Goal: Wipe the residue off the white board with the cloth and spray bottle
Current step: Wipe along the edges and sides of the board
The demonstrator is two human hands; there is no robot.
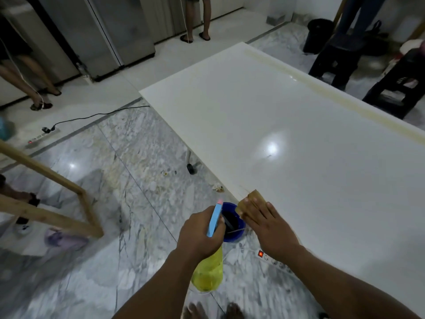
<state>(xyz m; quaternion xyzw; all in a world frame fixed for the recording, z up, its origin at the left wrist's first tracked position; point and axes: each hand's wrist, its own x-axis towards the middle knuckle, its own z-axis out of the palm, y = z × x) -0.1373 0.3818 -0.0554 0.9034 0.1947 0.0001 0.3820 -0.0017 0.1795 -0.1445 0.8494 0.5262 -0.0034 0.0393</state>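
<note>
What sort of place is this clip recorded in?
Probably an indoor room used as a makeshift work area: a polished grey marble-tiled floor, a large glossy white board laid flat, and a white power strip lying on that floor.

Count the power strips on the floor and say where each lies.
2. The far power strip lies at the left with a black cable plugged in. The near power strip lies beside the white board, near the right hand. The board may hide others.
</note>
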